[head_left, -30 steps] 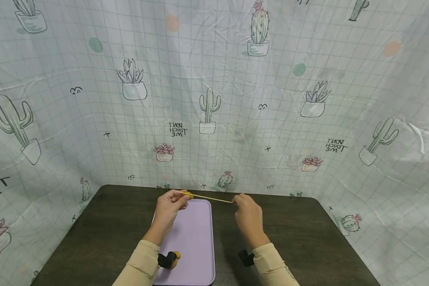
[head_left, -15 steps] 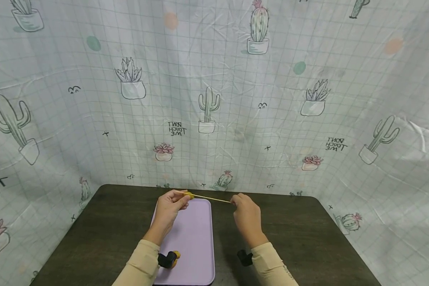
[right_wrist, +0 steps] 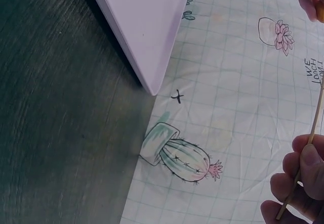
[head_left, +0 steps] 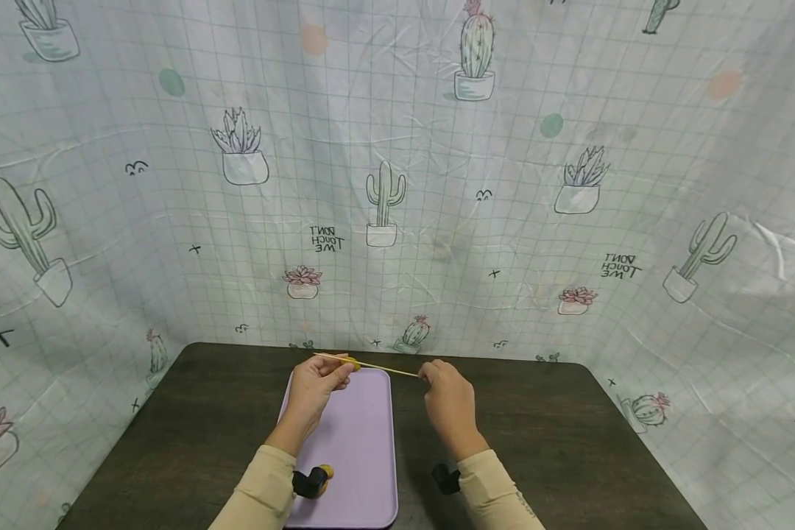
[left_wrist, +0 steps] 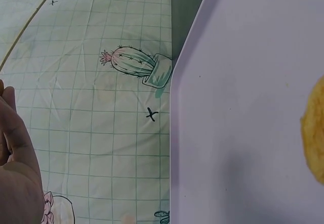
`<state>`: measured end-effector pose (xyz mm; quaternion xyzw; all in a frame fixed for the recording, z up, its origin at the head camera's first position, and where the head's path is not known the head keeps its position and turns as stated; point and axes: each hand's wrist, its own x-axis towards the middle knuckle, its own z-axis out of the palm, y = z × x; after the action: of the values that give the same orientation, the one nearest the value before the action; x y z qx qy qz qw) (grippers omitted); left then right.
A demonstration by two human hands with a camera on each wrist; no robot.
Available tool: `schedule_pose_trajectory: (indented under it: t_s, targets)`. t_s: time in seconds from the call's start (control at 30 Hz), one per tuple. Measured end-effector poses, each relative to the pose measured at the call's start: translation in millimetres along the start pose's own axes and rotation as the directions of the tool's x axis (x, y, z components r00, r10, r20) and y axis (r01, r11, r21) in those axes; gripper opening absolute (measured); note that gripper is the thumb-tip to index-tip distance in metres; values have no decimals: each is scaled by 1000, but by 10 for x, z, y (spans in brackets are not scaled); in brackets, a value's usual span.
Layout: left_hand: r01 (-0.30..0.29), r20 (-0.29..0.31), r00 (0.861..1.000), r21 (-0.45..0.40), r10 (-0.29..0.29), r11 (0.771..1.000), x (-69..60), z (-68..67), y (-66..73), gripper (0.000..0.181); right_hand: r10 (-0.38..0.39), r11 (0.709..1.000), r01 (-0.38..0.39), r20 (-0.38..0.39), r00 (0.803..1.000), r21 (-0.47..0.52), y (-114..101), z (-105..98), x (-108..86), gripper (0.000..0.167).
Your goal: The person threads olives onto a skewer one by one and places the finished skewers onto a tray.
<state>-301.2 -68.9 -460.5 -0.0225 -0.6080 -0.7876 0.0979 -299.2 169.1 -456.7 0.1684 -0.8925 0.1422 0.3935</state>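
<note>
A thin wooden skewer (head_left: pixel 389 369) spans the two hands above the far end of the lilac tray (head_left: pixel 364 442). My left hand (head_left: pixel 310 390) pinches a small yellow piece (head_left: pixel 351 363), apparently food of a kind I cannot make out, with the skewer running through or against it. The skewer's tip sticks out left of those fingers. My right hand (head_left: pixel 450 405) grips the skewer's other end, and in the right wrist view the thumb presses the skewer (right_wrist: pixel 313 120) against curled fingers. Another yellow piece (left_wrist: pixel 315 133) lies on the tray, partly hidden by the left wrist's camera in the head view.
The tray lies on a dark wooden table (head_left: pixel 536 434), left of its middle. A cactus-print curtain (head_left: pixel 437 221) hangs behind the table and along both sides. Black wrist cameras (head_left: pixel 311 482) jut inward from both sleeves.
My right hand has moved left, toward the left hand, shortening the skewer's visible span between them. More of the tip now shows beyond the left fingers. The left hand has barely moved.
</note>
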Motion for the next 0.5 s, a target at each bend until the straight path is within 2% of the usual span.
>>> schedule_pose_trajectory:
  t_s: [0.33,0.5]
  targets:
    - [6,-2,1000,19,-6,1000,-3,-7,-6,22,-14,1000,14,-29,999,8,-31,18,-5,35]
    - [8,2,1000,18,-8,1000,-12,-3,4,24,-7,1000,8,-17,1000,13,-54,18,-4,33]
